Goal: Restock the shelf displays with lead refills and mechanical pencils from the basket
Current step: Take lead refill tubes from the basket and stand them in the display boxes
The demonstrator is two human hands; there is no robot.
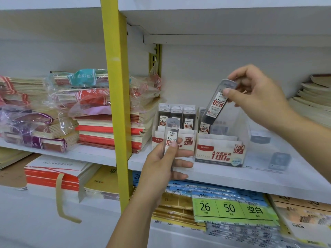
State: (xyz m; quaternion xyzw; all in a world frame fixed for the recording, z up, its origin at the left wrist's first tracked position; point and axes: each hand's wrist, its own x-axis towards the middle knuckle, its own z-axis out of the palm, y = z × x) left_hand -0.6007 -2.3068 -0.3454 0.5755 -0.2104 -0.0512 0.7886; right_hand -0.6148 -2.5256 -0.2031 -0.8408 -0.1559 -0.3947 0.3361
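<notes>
Two clear display boxes stand on the white shelf (223,176): the HB 0.5 box (186,140) holds several lead refill cases, and the HB 0.7 box (220,153) has one case at its back left. My right hand (258,97) pinches a 0.7 lead refill case (217,102) by its top, tilted, with the lower end inside the HB 0.7 box. My left hand (161,167) grips another 0.7 lead refill case (171,135) upright in front of the HB 0.5 box. The basket is out of view.
A yellow upright post (116,104) divides the shelving. Stacks of wrapped exercise books (89,108) lie left of the boxes, and more books (311,97) lie at the far right. A loose case (279,161) lies on the shelf right of the HB 0.7 box. Paper packs fill the shelf below.
</notes>
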